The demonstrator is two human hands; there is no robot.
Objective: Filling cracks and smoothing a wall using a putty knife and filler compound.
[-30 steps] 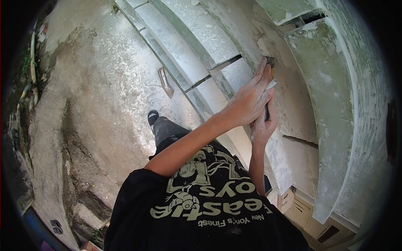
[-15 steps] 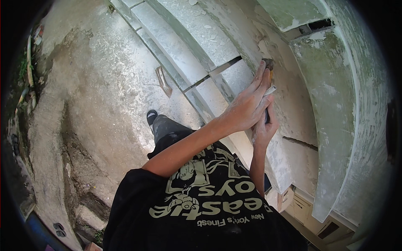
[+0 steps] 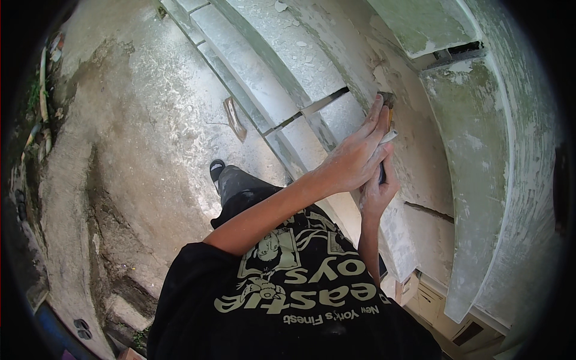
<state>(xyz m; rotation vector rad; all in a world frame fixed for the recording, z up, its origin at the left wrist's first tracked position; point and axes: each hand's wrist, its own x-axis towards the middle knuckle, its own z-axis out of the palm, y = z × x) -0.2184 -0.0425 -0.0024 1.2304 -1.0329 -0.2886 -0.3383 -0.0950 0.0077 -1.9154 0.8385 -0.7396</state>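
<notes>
A scraper (image 3: pixel 390 111) with a dark metal blade and a yellow part below it lies against a worn, plastered masonry surface (image 3: pixel 420 153). Around the dark handle at its lower end, my right hand (image 3: pixel 378 193) is closed. My left hand (image 3: pixel 359 155) crosses over from the left, its fingers long and pressed together along the tool, tips beside the blade. A pale, rolled-looking piece (image 3: pixel 389 137) sticks out between the two hands; what it is I cannot make out. The left hand and fingers hide much of the scraper.
Stepped ledges (image 3: pixel 252 66) with flaking green and white paint run beside me, bearing loose paint chips (image 3: pixel 306 59). A curved green wall (image 3: pixel 474 150) rises at right. On the concrete floor (image 3: pixel 156 120) lies a narrow brown-and-grey piece (image 3: pixel 234 120). Sandals (image 3: pixel 83 329) lie lower left.
The whole view has shifted slightly. Both hands and the scraper keep nearly the same place against the surface, with the same hold.
</notes>
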